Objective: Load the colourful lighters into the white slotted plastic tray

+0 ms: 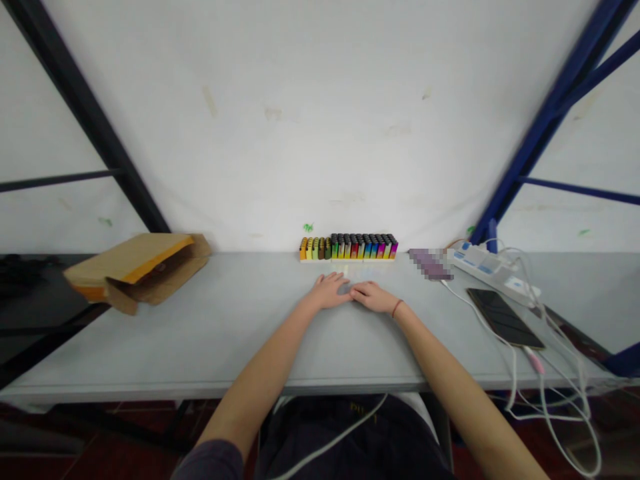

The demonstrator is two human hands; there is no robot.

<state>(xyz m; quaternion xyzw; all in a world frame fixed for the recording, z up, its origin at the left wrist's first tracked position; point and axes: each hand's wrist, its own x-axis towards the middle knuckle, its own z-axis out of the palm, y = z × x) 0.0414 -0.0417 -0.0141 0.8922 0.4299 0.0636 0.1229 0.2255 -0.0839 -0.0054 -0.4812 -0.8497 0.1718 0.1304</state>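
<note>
Both hands rest on the grey tabletop near its middle. My left hand [331, 291] lies flat with the fingers apart, and its thumb reaches toward the other hand. My right hand [373, 297], with a red string at the wrist, lies palm down, its fingertips touching the left thumb. Neither hand shows anything held. Just beyond them, against the wall, stand rows of lighters. The yellow, orange and brown lighters [316, 249] are on the left, beside multicoloured lighters with black tops [365, 247]. Pale trays lie under the rows.
An opened brown cardboard package [145, 263] lies at the left. To the right are a blurred purple item [431, 264], a white power strip [493, 270], a dark phone [505, 319] and tangled white cables [545, 400]. Blue posts [537, 140] and dark posts [95, 127] flank the table.
</note>
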